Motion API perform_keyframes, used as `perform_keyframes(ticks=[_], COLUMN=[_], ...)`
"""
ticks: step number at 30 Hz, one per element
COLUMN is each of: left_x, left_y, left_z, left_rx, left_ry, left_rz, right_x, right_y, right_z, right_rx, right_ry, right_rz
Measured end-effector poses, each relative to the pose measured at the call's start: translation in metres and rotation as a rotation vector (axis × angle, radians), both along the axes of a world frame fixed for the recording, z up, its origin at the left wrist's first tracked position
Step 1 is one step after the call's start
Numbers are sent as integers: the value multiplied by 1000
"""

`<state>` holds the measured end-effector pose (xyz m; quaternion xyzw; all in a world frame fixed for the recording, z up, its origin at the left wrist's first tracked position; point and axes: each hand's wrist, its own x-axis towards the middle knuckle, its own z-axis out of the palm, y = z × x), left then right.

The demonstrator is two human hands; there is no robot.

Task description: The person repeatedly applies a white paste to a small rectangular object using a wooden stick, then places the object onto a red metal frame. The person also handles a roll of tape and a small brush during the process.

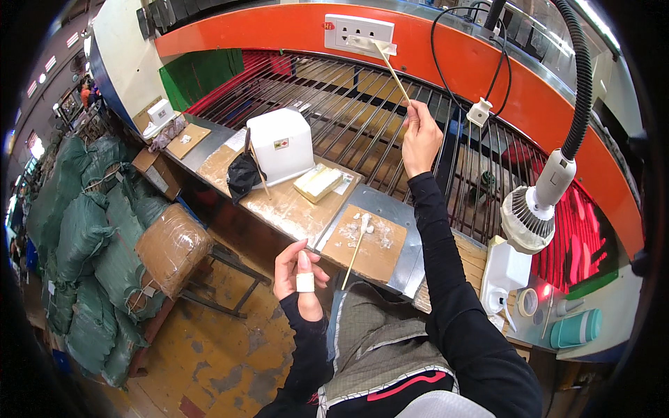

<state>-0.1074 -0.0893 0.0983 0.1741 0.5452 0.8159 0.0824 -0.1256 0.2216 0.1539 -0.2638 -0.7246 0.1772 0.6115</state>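
My right hand [421,136] is raised over the metal rods and pinches a thin wooden stick [396,74]. The stick's far end meets a pale strip [371,45] in front of the white power socket [348,31]; whether they are joined I cannot tell. My left hand [300,273] hovers at the bench's near edge, fingers loosely curled and apart, with nothing visible in it. Pale tape [305,282] wraps its thumb. Beside it, another stick with a white clump on its end [365,224] lies across a residue-spotted cardboard square [383,252].
A white box [281,143], a dark cloth bundle [244,174] and a pale yellow block [322,182] stand on cardboard. A lamp [531,216] hangs at right above a tape roll [527,302] and a teal cup [577,329]. Green sacks [83,240] pile up at left.
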Motion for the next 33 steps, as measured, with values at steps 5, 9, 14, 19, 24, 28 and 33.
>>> perform_keyframes(ticks=[5, 9, 14, 19, 24, 28, 33], left_x=[0, 0, -1, 0, 2, 1, 1], left_y=[-1, -2, -4, -5, -2, 1, 1], left_z=[-1, -2, -2, -1, 0, -1, -2], left_rx=[-2, -6, 1, -26, -17, -27, -25], left_ry=[-8, -11, -4, -37, -12, -34, 14], left_rz=[8, 0, 13, 9, -18, 2, -11], right_x=[-2, -7, -3, -5, -4, -5, -27], right_y=[-8, -7, -4, -1, 3, -8, -17], right_z=[-5, -5, -13, -20, -15, -19, -24], right_rx=[-18, -39, -182, -141, -249, -330, -394], right_ry=[62, 32, 141, 120, 149, 267, 171], right_rz=[17, 11, 49, 176, 193, 363, 336])
